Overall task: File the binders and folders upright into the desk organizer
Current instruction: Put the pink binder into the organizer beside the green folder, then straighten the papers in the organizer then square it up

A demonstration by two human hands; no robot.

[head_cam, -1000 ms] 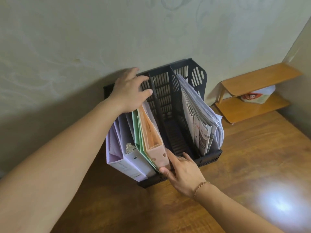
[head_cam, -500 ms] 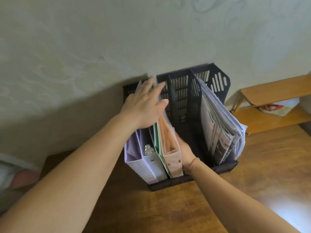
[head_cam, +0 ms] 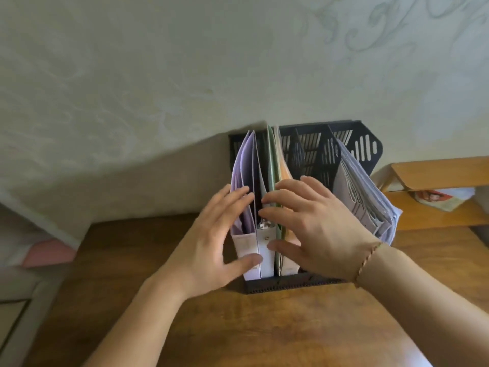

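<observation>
While both spread hands [head_cam: 211, 239] [head_cam: 315, 229] touch the binders [head_cam: 254, 242], the orange folder [head_cam: 287, 258] hides.

Wooden desk [head_cam: 291, 327] — small wooden shelf [head_cam: 436, 170] against patterned wall [head_cam: 132, 75].

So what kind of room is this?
Probably a home study corner: a wooden desk pushed against a patterned wall, a black desk organizer full of binders and papers, and a little wooden shelf beside it.
</observation>
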